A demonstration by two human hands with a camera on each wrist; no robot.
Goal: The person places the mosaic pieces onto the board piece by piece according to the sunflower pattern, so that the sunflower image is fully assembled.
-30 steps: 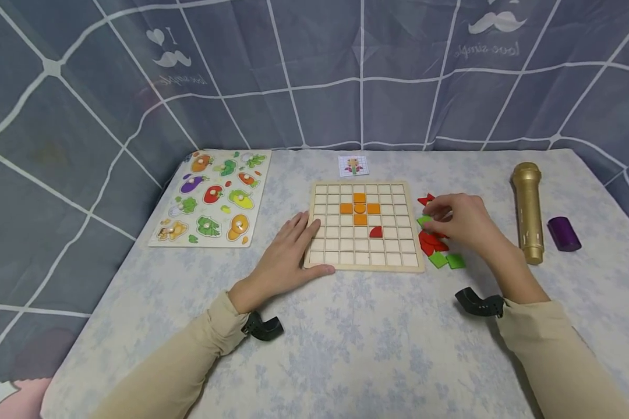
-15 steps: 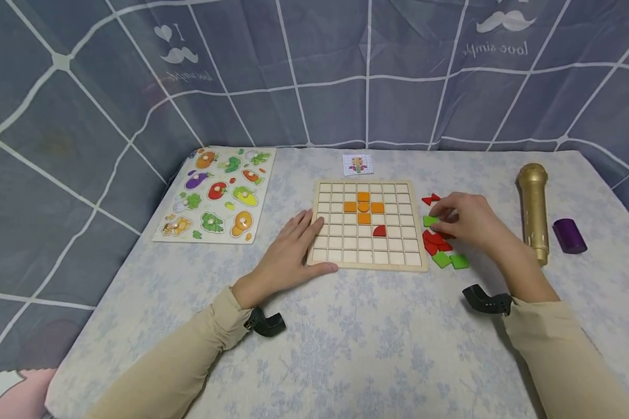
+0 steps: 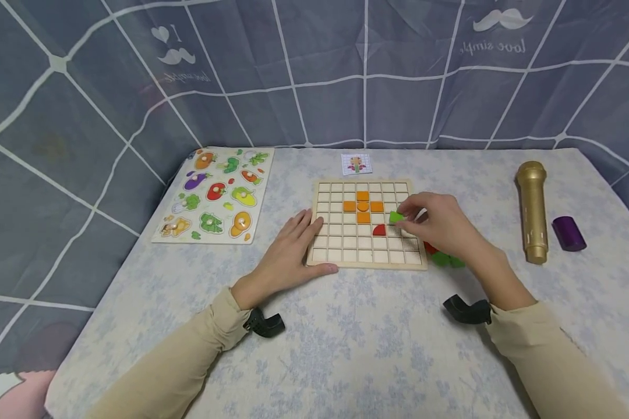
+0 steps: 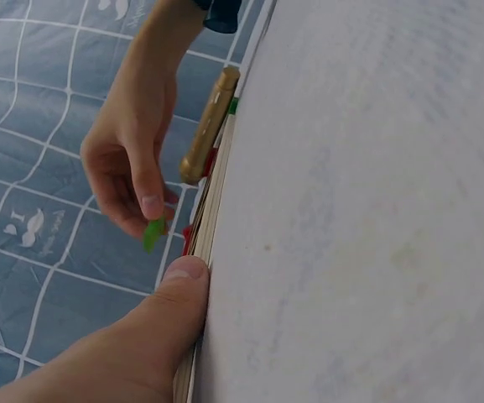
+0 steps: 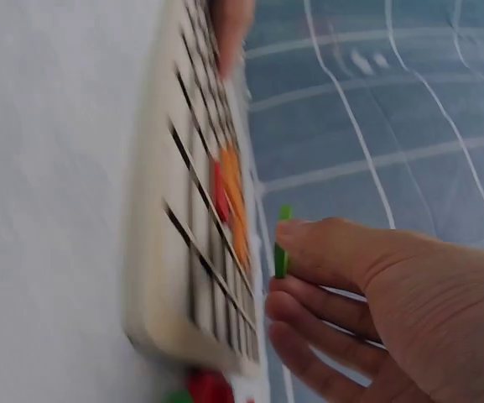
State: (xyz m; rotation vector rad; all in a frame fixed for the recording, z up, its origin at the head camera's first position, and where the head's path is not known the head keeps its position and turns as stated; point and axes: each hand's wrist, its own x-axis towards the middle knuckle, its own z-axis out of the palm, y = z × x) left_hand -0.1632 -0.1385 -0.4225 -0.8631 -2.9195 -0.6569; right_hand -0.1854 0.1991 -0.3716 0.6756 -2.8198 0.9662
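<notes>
My right hand (image 3: 440,224) pinches a green square tile (image 3: 396,216) between thumb and fingers, above the right part of a wooden grid board (image 3: 340,256). In the right wrist view the green tile is held clear of the board. Orange tiles (image 3: 363,217) form a cross in the grid, with a round orange piece at its centre. A red quarter-circle tile (image 3: 379,230) lies just below and right of them. My left hand (image 3: 288,256) rests at the board's left edge, fingers straight, with the thumb along the near edge.
Right of the board, partly under my right hand, lie green tiles (image 3: 441,259) and red ones. Behind the board is a small pattern card (image 3: 356,164). A vegetable puzzle (image 3: 215,198) lies left; a gold microphone-shaped tube (image 3: 532,212) and purple cylinder (image 3: 569,234) lie right.
My right hand has picked a green tile from the pile and carried it left over the board. The left hand stays in place.
</notes>
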